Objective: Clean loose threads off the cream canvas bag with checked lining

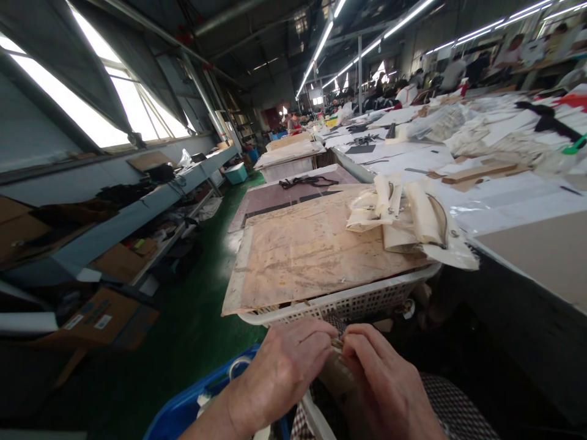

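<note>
Close together at the bottom middle, my left hand [288, 370] and my right hand [387, 382] are both closed, fingertips pinching the upper edge of a cream fabric piece [337, 370]. Most of this piece hangs down between the hands and is partly hidden by them. Its exact kind cannot be made out. Beyond the hands, a worn brown board [298, 250] lies across a white plastic basket [358, 299]. Several cream bag pieces [417, 217] with what look like zips are heaped on the board's right end.
A blue tub [183, 409] with pale items stands low at my left. To the right runs a long white worktable [413, 159] with fabric and cardboard strips. Shelving and a cardboard box [105, 315] line the left wall beside the green floor [197, 305]. People sit farther back.
</note>
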### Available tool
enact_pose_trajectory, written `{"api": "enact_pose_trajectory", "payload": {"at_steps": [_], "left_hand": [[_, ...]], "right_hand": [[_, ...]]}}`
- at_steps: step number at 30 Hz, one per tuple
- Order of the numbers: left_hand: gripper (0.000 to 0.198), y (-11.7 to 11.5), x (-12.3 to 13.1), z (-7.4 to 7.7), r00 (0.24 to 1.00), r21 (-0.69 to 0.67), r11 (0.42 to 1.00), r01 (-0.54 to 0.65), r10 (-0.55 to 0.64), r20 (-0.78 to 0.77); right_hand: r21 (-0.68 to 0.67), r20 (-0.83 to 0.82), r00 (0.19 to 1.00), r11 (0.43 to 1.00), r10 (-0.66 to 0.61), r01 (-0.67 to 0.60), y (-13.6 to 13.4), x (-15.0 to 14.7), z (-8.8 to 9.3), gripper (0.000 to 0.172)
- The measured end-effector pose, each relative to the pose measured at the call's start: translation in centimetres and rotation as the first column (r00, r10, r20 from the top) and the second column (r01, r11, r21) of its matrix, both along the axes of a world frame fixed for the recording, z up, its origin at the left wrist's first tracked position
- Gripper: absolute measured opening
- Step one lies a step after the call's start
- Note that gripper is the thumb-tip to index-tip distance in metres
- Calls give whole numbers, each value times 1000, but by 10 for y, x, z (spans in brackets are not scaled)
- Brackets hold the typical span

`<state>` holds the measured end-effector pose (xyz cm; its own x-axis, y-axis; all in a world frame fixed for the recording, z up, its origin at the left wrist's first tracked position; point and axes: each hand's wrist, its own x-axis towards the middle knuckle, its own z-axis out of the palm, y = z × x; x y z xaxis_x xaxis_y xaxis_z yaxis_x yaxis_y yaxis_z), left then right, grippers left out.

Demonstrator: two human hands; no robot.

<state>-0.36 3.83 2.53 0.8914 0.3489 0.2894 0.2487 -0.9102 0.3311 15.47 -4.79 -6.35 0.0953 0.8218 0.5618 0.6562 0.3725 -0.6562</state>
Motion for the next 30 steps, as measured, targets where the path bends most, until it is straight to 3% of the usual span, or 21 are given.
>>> {"api": "enact_pose_trajectory", "payload": {"at_steps": [5, 10, 16, 21, 23, 26, 30], "left_hand": [[11, -1, 2, -5, 1000, 3, 1000, 7, -7, 25], [9, -3, 4, -8, 998, -14, 999, -41, 42, 52], [15, -4, 4, -16, 982, -199, 970, -141, 163, 99], [17, -8, 5, -15, 962, -300, 932, -202, 246, 118], [18, -10, 7, -11, 948, -341, 904, -257, 305, 92], [22, -13, 10, -5, 909, -434, 826, -360, 416, 38], [27, -13, 11, -4, 890, -615, 701, -361, 456, -2]], "right_hand": [[14, -9, 996, 996, 83, -83, 0, 3, -4, 14], [15, -23, 998, 998, 58, -57, 2, 2, 0, 15], [-28, -117, 993, 999, -20, 16, 3, -3, -7, 16], [-87, -130, 987, 990, 99, -111, 2, 4, -6, 14], [-104, -153, 982, 987, 107, -123, 1, 4, -4, 16], [-184, -200, 980, 981, 21, -58, 0, 0, -5, 14], [-209, -191, 980, 978, -56, 16, 2, 0, -4, 14]]}}
